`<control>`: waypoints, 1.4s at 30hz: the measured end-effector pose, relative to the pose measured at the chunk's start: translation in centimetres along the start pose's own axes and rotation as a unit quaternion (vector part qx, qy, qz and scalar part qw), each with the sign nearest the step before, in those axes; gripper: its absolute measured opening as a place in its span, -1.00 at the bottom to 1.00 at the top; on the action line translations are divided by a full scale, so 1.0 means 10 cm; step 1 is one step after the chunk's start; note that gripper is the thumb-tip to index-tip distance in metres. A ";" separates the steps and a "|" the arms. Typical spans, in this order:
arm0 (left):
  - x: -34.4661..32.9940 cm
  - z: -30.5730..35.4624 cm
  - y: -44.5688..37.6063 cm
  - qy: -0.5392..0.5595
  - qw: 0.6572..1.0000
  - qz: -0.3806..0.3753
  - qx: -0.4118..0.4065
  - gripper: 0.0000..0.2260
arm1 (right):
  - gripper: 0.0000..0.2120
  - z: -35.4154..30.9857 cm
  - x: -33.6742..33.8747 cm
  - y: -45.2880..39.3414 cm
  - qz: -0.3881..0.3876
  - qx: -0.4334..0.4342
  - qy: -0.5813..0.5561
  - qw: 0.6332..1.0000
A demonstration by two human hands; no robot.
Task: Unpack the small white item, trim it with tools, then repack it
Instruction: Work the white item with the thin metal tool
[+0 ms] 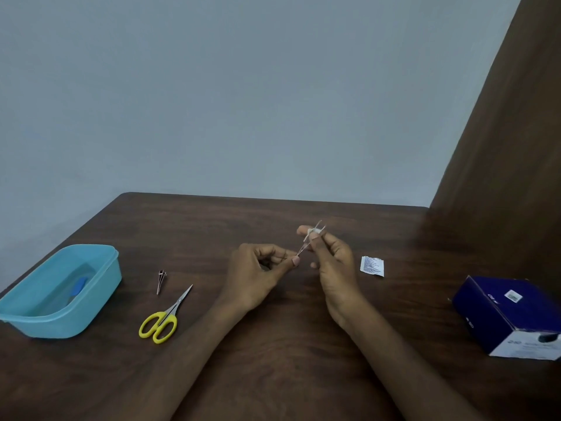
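Table (273,344): dark brown wood, and everything sits on it or is held above it
Right hand (334,268): up above the middle of the table, fingers closed around thin metal tweezers (309,238)
Tweezers: they slant, with the low end toward the left hand and the top end sticking up past the right fingers
Small white item (314,231): a tiny white bit, up near the top of the right hand, pressed between the fingertips and the tweezers; it is too small to see just how it is held
Left hand (261,271): just beside the right hand, on its left; the thumb and first finger are pinched shut at the low end of the tweezers, the other fingers are curled in
White packet (372,265): flat on the table, near the right hand, on its right side, not touching it; it has small print on it
Blue box (510,314): far to the right of the right hand, by the table edge
Yellow scissors (165,317): on the table, left of the left hand, blades shut and pointing away from the person
Second small metal tool (161,281): just past the scissors, lying apart from them
Light blue tub (60,293): far left of the hands, open on top, with a small blue thing inside
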State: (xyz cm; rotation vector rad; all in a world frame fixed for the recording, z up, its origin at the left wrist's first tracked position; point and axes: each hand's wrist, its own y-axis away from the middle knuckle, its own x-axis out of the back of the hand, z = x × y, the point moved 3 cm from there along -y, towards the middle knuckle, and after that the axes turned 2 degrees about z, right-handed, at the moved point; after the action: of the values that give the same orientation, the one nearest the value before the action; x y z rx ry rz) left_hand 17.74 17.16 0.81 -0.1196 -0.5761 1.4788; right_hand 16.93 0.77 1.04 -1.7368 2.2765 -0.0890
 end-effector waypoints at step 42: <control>0.09 0.02 0.07 -0.195 0.969 0.140 -0.056 -0.94 | -0.72 -0.28 0.22 0.01 0.067 0.352 0.636 0.683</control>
State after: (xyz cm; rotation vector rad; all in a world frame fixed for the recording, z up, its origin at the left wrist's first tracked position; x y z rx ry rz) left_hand 17.00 18.08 0.95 0.0044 -0.9946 1.7583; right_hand 15.59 -1.68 3.31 -1.0414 2.3549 -2.4135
